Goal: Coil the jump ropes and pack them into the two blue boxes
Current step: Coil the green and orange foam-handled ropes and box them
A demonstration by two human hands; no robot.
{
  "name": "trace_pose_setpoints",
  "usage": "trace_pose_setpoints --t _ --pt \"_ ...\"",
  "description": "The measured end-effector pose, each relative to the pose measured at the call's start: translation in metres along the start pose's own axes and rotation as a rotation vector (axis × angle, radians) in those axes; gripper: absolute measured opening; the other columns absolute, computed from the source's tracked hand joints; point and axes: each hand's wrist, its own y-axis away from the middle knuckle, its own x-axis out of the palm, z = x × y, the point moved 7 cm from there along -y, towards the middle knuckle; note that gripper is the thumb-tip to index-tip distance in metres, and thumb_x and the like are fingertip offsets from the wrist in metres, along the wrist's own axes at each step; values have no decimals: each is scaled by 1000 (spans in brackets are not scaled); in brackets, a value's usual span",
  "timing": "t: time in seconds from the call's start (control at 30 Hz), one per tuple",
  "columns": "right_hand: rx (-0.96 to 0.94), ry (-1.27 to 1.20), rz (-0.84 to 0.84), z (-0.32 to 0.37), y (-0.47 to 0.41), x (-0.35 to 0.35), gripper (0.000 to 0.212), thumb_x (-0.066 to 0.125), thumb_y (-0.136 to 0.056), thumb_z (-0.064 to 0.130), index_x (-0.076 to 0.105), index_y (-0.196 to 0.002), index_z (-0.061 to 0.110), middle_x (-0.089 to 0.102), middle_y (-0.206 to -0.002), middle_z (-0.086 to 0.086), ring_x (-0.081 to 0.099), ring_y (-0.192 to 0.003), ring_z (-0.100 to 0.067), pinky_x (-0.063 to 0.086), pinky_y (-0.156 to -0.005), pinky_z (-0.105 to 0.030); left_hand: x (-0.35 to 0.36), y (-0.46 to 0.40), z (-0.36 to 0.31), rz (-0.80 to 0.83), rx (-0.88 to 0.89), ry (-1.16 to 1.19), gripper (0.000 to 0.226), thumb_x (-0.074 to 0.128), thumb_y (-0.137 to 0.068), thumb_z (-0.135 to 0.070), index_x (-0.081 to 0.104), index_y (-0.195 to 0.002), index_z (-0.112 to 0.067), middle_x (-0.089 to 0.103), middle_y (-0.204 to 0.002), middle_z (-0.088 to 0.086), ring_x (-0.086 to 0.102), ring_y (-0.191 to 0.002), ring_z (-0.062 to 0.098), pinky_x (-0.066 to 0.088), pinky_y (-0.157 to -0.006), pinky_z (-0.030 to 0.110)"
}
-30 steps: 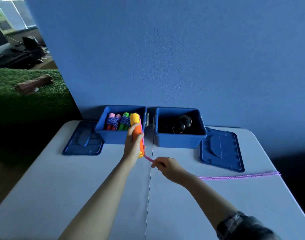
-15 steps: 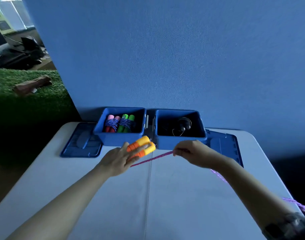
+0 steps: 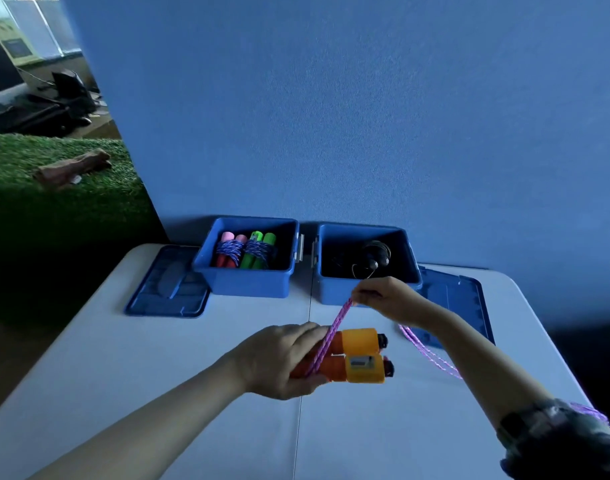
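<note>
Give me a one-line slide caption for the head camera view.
Left hand grips paired orange handles while right hand draws the pink rope over them, before two open blue boxes.

We see two blue boxes [image 3: 251,280] [image 3: 334,292] and their lids [image 3: 168,285] [image 3: 459,299] of smooth, faintly glossy plastic on a matt, pale surface [image 3: 123,358]. The orange handles [image 3: 360,356] look like smooth plastic with matt grips, and the purple rope [image 3: 326,341] looks braided, like woven cord. Behind, we make out a blue wall [image 3: 365,116] with a fine grainy texture and rough, tufted green turf [image 3: 54,202].
</note>
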Motion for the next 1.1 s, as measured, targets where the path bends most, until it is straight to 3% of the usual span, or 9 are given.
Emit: trace_pose_setpoints --t 0.07,0.17,0.23,0.33,0.5,0.6,0.73,0.87,1.1 --pt "38 -54 -2 -6 3 7 12 62 -89 11 68 -85 21 64 -75 19 57 -70 11 43 -70 -8 -7 -2 2 -37 -22 114 62 50 -92 -50 42 -135 -6 60 -116 9 63 -91 24 55 -71 31" --pt "157 -182 -44 -16 13 21 21 55 -76 7 55 -58 17 49 -53 15 45 -49 8 37 -59 -15 -21 -7 13 -126 -120 177 58 46 -94 -46 42 -137 -7 59 -118 8 62 -94 22 54 -72 34" --pt "219 -288 -48 -20 18 38 34 57 -83 10 48 -53 20 39 -46 13 36 -43 3 32 -56 -17 -27 -9 23 -190 -199 170 57 42 -94 -49 41 -136 -10 59 -116 7 63 -91 22 54 -69 36" --pt "252 -455 -26 -19 22 63 20 55 -94 25 71 -81 21 34 -52 11 31 -50 -6 31 -52 -15 -36 -11 46 -325 -400 143 65 37 -92 -57 46 -132 -7 62 -113 10 65 -89 28 55 -65 36" --pt "198 -229 -50 1 35 97 22 50 -96 27 69 -108 25 45 -54 15 44 -50 0 33 -54 -14 -52 -10 92 -544 -732 94 76 41 -85 -57 42 -136 0 59 -126 20 64 -101 37 54 -74 42" --pt "107 -104 -59 30 45 108 18 45 -98 31 64 -98 32 47 -63 17 44 -52 -1 36 -56 -18 -55 -9 113 -526 -841 43 78 34 -85 -60 44 -135 -1 57 -128 19 63 -103 38 53 -73 44" --pt "-21 79 -82 64 51 100 28 38 -99 33 31 -73 27 36 -59 9 34 -58 -16 29 -57 -32 -31 -1 133 -344 -859 -115 61 24 -92 -50 58 -117 -5 62 -114 20 66 -87 40 53 -54 41" --pt "-120 205 -106 85 47 76 24 39 -99 31 44 -78 21 48 -73 6 48 -73 -24 34 -61 -32 2 9 127 -138 -665 -270 44 27 -92 -33 60 -97 -5 59 -71 13 58 -45 32 36 -35 27" --pt "-41 307 -121 71 27 34 22 44 -97 35 61 -95 23 65 -97 2 58 -90 -25 44 -71 -34 48 30 84 27 -381 -203 41 34 -89 -35 49 -121 -13 64 -87 4 61 -54 25 46 -37 32"
